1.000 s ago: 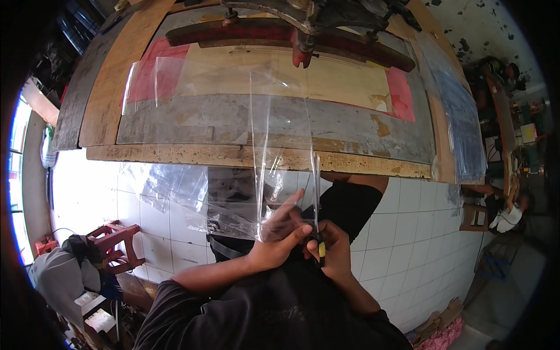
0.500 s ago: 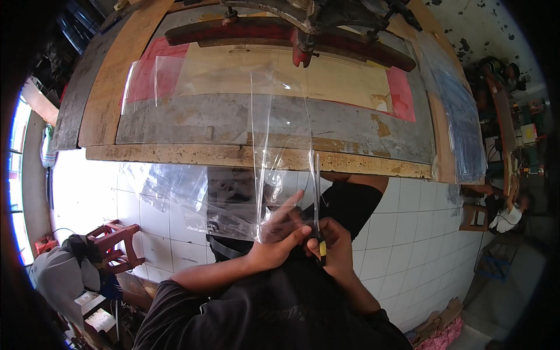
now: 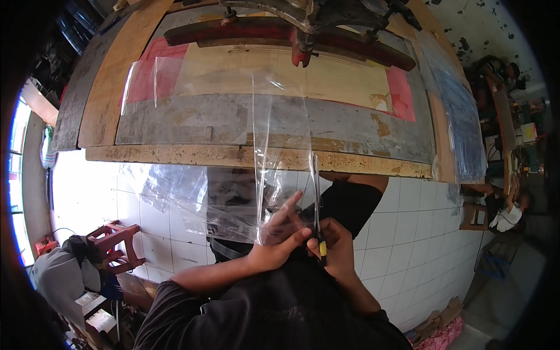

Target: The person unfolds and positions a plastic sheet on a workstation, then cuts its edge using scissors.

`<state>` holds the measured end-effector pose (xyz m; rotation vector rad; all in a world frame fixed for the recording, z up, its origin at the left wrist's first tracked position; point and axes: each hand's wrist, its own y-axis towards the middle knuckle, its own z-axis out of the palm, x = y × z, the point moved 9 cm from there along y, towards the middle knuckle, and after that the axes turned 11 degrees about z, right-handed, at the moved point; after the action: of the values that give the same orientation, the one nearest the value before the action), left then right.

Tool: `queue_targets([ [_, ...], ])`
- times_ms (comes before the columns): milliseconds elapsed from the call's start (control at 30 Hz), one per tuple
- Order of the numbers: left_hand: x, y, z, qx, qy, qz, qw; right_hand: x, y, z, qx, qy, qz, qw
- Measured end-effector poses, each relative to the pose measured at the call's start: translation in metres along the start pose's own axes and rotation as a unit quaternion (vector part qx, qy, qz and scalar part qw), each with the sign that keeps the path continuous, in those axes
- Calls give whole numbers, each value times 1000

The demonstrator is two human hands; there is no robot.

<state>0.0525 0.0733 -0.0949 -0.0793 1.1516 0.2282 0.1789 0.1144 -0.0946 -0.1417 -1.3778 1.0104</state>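
Note:
My left hand (image 3: 280,233) is at the near side of the bench, at the right edge of a clear plastic sheet (image 3: 283,128). Its forefinger and other fingers stretch behind the film while the thumb lies in front, pinching the lower edge. The sheet stands up from the hand and overlaps the bench edge. In my right hand (image 3: 337,245) is a pair of scissors (image 3: 322,248) with a black and yellow handle, fingers wrapped round it. Their long thin blades point up along the sheet's right edge. Whether the blades are apart is too fine to make out.
A red metal press bar (image 3: 245,32) spans the back of the worn bench (image 3: 192,125). More clear film (image 3: 169,186) hangs off the front edge at left, and a plastic stack (image 3: 461,128) lies at right. A red stool (image 3: 119,245) and other people are at the sides.
The plastic sheet's upper part has shifted slightly. My hands and the scissors stay almost where they were.

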Motion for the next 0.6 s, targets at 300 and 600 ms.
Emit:
queue_targets([
  [300, 1, -2, -2, -8, -1, 14, 1000, -6, -7, -2, 20, -11, 5, 1000],
  [600, 2, -4, -1, 5, 6, 5, 1000, -8, -1, -2, 29, -22, -1, 999],
])
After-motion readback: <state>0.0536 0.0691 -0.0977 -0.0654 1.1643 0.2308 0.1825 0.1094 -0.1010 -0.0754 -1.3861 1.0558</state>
